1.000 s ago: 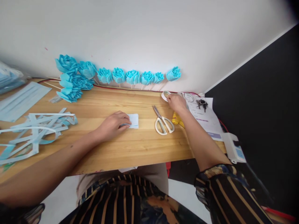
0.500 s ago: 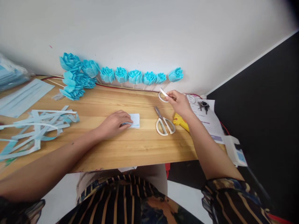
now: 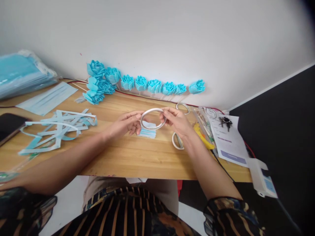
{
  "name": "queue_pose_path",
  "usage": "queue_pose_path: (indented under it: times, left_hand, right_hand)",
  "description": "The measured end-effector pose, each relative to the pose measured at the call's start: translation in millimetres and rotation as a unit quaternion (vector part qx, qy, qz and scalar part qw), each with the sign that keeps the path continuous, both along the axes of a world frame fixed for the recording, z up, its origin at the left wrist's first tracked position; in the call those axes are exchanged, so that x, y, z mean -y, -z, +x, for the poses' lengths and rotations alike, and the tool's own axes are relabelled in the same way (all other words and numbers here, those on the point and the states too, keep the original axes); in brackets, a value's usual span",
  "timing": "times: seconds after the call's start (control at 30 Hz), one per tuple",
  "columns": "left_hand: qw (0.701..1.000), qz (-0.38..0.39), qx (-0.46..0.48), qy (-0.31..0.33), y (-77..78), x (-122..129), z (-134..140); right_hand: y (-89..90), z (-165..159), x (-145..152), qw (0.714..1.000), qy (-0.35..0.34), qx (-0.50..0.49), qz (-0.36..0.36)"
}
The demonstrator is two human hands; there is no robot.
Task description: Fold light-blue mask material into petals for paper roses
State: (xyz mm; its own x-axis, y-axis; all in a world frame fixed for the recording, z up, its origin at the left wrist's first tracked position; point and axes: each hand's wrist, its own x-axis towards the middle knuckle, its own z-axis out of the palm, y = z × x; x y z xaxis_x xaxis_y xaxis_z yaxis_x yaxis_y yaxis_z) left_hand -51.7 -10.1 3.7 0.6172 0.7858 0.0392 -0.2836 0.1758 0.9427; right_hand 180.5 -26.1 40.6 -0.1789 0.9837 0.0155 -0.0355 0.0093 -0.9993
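A narrow white roll of tape point(image 3: 150, 109), shaped like a thin ring, is held up above the table between both hands. My right hand point(image 3: 176, 121) pinches its right side with thumb and fingers. At its left edge, the thumb and fingertips of my left hand point(image 3: 125, 124) close on the roll. Below it lies a small light-blue folded piece of mask fabric point(image 3: 147, 133), partly hidden by the roll and my left fingers. White-handled scissors point(image 3: 174, 141) rest beside my right wrist, mostly covered by it.
Blue fabric flowers point(image 3: 154, 86) on sticks line the wall. Cut mask strips point(image 3: 57, 131), a flat mask point(image 3: 49, 98), a bagged mask pack point(image 3: 22, 73) and a phone point(image 3: 11, 127) lie left. Right are another tape roll point(image 3: 183, 104), a yellow glue gun point(image 3: 203, 136), keys point(image 3: 226, 123) and paper point(image 3: 228, 144).
My right hand has brought the roll of tape from the back right to the middle. My left hand has lifted off the folded fabric to the roll. The view has shifted left.
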Motion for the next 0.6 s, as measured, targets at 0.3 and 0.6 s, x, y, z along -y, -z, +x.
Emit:
queue_pose_path:
  times: [0.3, 0.6]
  left_hand:
    - [0.993, -0.046, 0.103, 0.023, 4.0, -6.9, -2.2]
    - [0.997, 0.02, -0.017, 0.066, -2.4, -0.3, -6.5]
  right_hand:
    - [18.8, -9.8, -6.2, 0.998, 0.001, -0.057, 0.032]
    - [35.8, -4.9, 3.0, 0.992, -0.002, -0.048, 0.118]
